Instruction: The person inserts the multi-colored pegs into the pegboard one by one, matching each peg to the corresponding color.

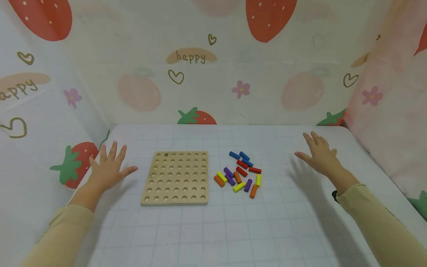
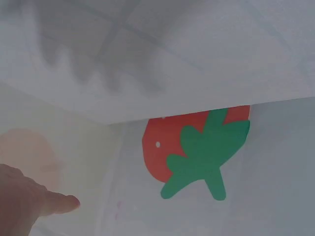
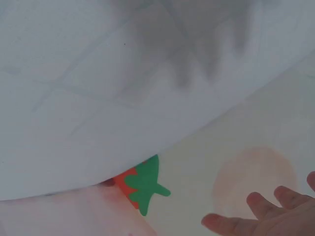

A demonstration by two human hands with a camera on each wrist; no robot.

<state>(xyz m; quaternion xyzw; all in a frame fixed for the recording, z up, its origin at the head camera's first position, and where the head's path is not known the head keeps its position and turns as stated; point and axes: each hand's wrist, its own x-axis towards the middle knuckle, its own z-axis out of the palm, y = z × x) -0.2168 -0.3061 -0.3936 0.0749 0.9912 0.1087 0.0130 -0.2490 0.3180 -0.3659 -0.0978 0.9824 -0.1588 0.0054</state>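
My left hand (image 1: 106, 171) is held above the left side of the table, fingers spread and holding nothing. To its right lies a square wooden board (image 1: 174, 203) with rows of round holes. Beside the board is a loose group of short coloured pegs: blue (image 1: 234, 155), red (image 1: 255, 170), purple (image 1: 248, 185), yellow (image 1: 239, 186) and orange (image 1: 219, 181). My right hand (image 1: 320, 157) hovers over the table's right side with fingers extended, apart from the pegs. Part of the left hand (image 2: 29, 201) shows in the left wrist view, and fingers of the right hand (image 3: 275, 216) in the right wrist view.
A white cloth with a pale grid covers the table (image 1: 233, 233). Printed curtains with strawberries and hearts hang at the back (image 1: 213, 85), left (image 1: 33, 155) and right (image 1: 393, 129), close around the table's edges.
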